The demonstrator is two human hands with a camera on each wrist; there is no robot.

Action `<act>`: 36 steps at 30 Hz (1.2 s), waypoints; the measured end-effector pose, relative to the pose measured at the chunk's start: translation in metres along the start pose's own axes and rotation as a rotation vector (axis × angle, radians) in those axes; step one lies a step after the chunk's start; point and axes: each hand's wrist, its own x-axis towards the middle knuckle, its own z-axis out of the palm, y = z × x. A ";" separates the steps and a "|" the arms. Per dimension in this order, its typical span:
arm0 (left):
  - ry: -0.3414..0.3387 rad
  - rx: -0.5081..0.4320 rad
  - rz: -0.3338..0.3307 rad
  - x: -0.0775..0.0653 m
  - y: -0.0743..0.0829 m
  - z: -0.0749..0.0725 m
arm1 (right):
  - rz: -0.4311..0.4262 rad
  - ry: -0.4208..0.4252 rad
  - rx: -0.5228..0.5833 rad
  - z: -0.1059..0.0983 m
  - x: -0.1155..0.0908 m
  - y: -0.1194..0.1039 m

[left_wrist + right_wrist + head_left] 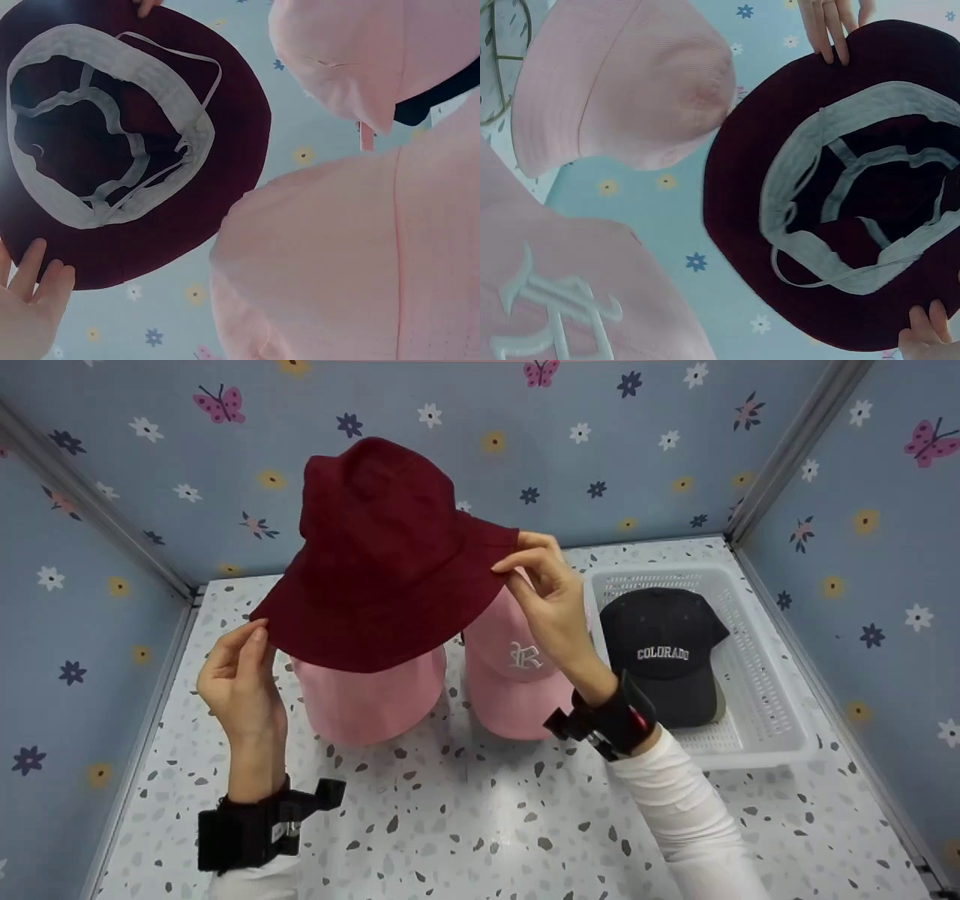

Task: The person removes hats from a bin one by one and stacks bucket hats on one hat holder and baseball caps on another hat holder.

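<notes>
A dark red bucket hat (375, 562) is held up by its brim between both hands, crown upward. My left hand (244, 682) pinches the brim's left edge, and my right hand (551, 607) pinches its right edge. From below, the left wrist view shows the hat's white inner band (56, 199) and a thin cord looped around it. Beneath the raised hat stands a pink bucket hat (375, 701), its top hidden. To its right is a pink cap (499, 660) with a white embroidered letter, partly covered by my right hand.
A white plastic basket (772, 697) stands on the right of the speckled table (480, 825). It holds a black cap (660, 645) reading COLORADO, with an olive edge (720, 701) of something under it. Flower-patterned panels (525, 450) enclose the back and sides.
</notes>
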 end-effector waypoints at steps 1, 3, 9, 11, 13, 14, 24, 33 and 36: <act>0.016 -0.018 -0.020 0.003 0.000 -0.001 | 0.003 -0.004 -0.003 0.002 0.001 0.002; 0.042 -0.049 -0.058 0.009 0.000 -0.002 | 0.009 -0.012 0.004 0.006 0.004 0.007; 0.099 -0.218 -0.199 0.029 -0.001 -0.007 | 0.061 -0.030 0.011 0.016 0.010 0.018; 0.119 -0.291 -0.267 0.036 -0.001 -0.010 | 0.104 -0.034 0.012 0.019 0.011 0.022; 0.130 -0.377 -0.339 0.041 -0.001 -0.015 | 0.148 -0.037 0.022 0.023 0.012 0.027; 0.133 -0.423 -0.375 0.044 -0.001 -0.018 | 0.170 -0.040 0.026 0.026 0.012 0.031; 0.166 -0.598 -0.664 0.058 -0.009 -0.051 | 0.328 -0.058 0.067 0.048 0.004 0.064; 0.043 -0.561 -0.681 0.056 -0.017 -0.077 | 0.355 -0.023 0.045 0.055 -0.020 0.083; 0.014 -0.567 -0.694 0.054 -0.018 -0.086 | 0.357 -0.016 0.046 0.056 -0.029 0.086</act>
